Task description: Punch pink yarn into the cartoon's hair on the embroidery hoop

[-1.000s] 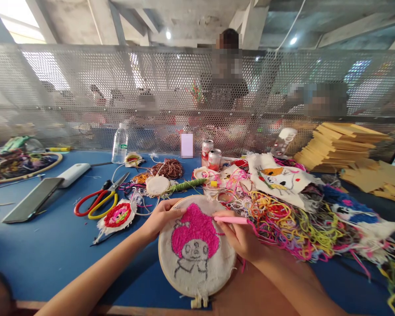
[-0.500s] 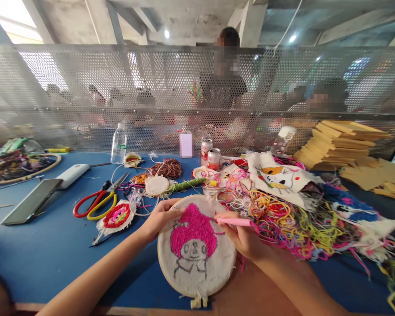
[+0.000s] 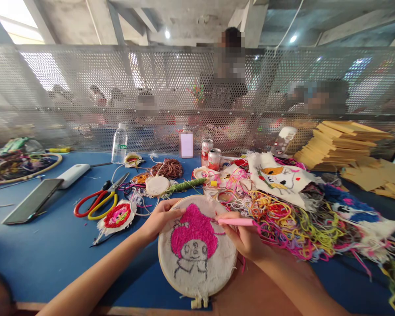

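Note:
A round embroidery hoop [image 3: 197,274] with white cloth lies tilted toward me at the table's front edge. It shows a tufted pink-haired figure with a dark outlined face and body. My left hand [image 3: 158,219] grips the hoop's upper left rim, thumb on the cloth. My right hand [image 3: 242,237] is closed round a pink punch needle [image 3: 237,222], whose tip touches the pink tufting at the hoop's upper right.
A heap of mixed yarn [image 3: 292,224] lies right of the hoop. Red and yellow scissors [image 3: 97,202], a phone [image 3: 33,201], a white power bank [image 3: 73,174], a water bottle [image 3: 120,144] and two cans [image 3: 210,156] stand on the blue table [image 3: 46,250]. A perforated metal screen [image 3: 85,96] runs behind; people sit beyond it.
My right hand and the pink needle shifted slightly along the upper right of the pink tufting. My left hand stays on the rim.

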`<act>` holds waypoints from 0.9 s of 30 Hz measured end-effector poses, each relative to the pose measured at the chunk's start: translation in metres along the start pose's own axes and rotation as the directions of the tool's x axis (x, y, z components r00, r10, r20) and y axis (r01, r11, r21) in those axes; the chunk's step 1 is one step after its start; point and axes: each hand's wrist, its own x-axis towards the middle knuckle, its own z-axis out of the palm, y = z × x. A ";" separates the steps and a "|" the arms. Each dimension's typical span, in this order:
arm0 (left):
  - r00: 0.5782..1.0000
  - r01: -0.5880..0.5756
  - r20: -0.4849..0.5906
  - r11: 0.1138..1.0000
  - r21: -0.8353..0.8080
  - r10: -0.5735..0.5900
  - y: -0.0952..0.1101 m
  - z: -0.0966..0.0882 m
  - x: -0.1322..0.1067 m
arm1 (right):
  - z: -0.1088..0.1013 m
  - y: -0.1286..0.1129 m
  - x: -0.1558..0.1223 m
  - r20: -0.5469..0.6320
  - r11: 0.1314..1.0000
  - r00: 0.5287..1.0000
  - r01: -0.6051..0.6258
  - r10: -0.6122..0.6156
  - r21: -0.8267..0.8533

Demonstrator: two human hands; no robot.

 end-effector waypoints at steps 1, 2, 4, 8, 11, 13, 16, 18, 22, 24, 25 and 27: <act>1.000 0.000 0.004 1.000 -0.002 0.000 0.000 -0.001 0.000 | 0.000 -0.001 0.000 -0.020 0.999 1.000 -0.018 0.018 0.034; 1.000 0.001 0.010 1.000 -0.003 -0.001 0.000 -0.001 0.001 | 0.000 -0.003 0.000 -0.043 0.996 0.998 -0.046 0.050 0.081; 1.000 0.008 0.021 1.000 -0.006 -0.007 -0.001 -0.004 0.002 | 0.000 -0.006 0.000 -0.100 0.969 0.984 -0.126 0.149 0.211; 0.999 0.025 0.049 0.999 -0.044 -0.023 -0.003 -0.009 0.005 | -0.009 -0.004 0.009 -0.189 0.863 0.891 -0.316 0.413 0.393; 0.997 0.040 0.071 0.997 -0.067 -0.035 -0.002 -0.012 0.006 | -0.021 0.010 0.018 -0.100 0.839 0.850 -0.480 0.517 0.256; 0.996 0.052 0.071 0.998 -0.040 -0.049 -0.002 -0.014 0.007 | -0.026 0.021 0.022 0.054 0.843 0.843 -0.537 0.535 0.033; 0.997 0.067 0.043 0.993 0.102 -0.071 -0.007 -0.020 0.014 | -0.028 0.032 0.023 0.136 0.778 0.809 -0.483 0.572 -0.401; 1.000 0.002 0.009 0.966 0.260 -0.005 -0.014 -0.026 0.021 | -0.027 0.033 0.022 0.151 0.703 0.794 -0.411 0.589 -0.580; 0.978 -0.122 -0.094 0.883 0.454 0.184 -0.023 -0.032 0.029 | -0.024 0.024 0.023 0.183 0.656 0.794 -0.322 0.580 -0.682; 0.980 -0.094 -0.127 0.916 0.391 0.155 -0.023 -0.029 0.026 | -0.020 0.018 0.024 0.155 0.690 0.869 -0.253 0.471 -0.678; 0.983 -0.083 -0.126 0.935 0.345 0.133 -0.021 -0.026 0.023 | -0.017 0.015 0.025 0.141 0.723 0.904 -0.221 0.404 -0.654; 0.985 -0.111 -0.097 0.956 0.271 0.141 -0.017 -0.020 0.016 | -0.009 0.012 0.026 0.119 0.813 0.935 -0.222 0.334 -0.539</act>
